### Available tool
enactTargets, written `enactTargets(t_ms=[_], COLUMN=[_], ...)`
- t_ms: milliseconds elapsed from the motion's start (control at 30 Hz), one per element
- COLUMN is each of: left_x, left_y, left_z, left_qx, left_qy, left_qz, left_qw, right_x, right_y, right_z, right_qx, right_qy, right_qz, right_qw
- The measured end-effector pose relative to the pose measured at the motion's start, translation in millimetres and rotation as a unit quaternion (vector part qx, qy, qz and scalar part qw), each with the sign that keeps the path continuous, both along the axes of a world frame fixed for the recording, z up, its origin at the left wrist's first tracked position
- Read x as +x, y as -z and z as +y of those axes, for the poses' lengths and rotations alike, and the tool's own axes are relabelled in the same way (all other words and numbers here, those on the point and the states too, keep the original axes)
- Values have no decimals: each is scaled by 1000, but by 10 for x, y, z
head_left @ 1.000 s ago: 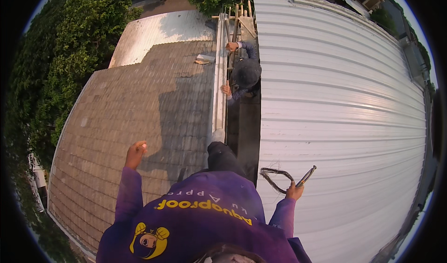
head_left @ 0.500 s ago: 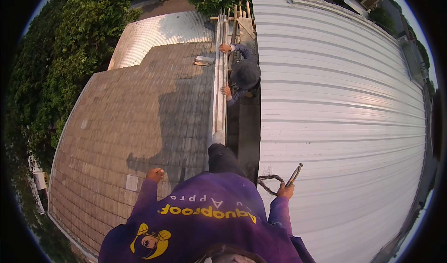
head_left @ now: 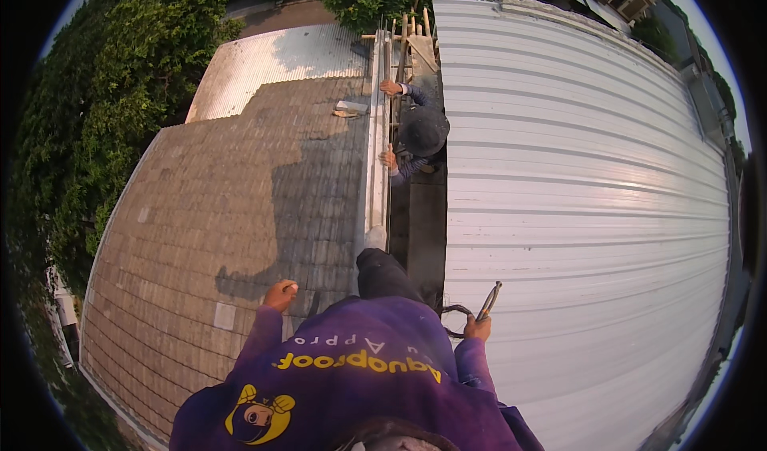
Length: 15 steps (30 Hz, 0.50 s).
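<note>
On my right, the white ribbed metal roof [head_left: 591, 171], ribs running crosswise. On my left, the brown tiled roof [head_left: 184, 203], a shadow across its near half. Between them, a pale narrow ledge [head_left: 377, 155] with a dark gap along its right side; its long axis ran straight away from me, and its near end met my dark-clad leg [head_left: 383, 274]. Farther along, a co-worker in a dark hat [head_left: 423, 130] stood in the gap, both hands at the ledge.

My left hand [head_left: 280, 295] hung above the tiles, fingers curled in; whether it held anything small, I couldn't tell. My right hand [head_left: 478, 327] was over the metal roof near its edge, wrapped round a slim, plier-like tool [head_left: 490, 299].

Key lie: the tool was wholly on the right hand's side, long axis pointing forward, leaning slightly right. A loop of dark wire [head_left: 457, 307] stuck out leftward from that same hand, toward the gap, so between my hands but far nearer the right. Left hand well apart from both. How the wire was gripped, unclear.
</note>
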<state>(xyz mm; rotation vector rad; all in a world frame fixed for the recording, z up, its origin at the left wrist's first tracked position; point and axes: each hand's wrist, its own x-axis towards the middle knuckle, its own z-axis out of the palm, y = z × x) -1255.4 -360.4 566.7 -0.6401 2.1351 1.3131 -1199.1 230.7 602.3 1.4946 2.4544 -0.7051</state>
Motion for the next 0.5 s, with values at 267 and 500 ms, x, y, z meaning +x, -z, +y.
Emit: enactTargets(t_ms=[267,500], left_x=[13,126], left_y=[10,-111], left_z=[-328,-74], left_qx=[-29,-32], left_qy=[-8,11], left_qz=[-25,-58], left_qw=[999,998], right_x=[-30,109], right_y=[56,133], right_z=[114,179], right_qx=[21,11], right_qy=[0,34], right_qz=[18,43], right_qw=[1000,998])
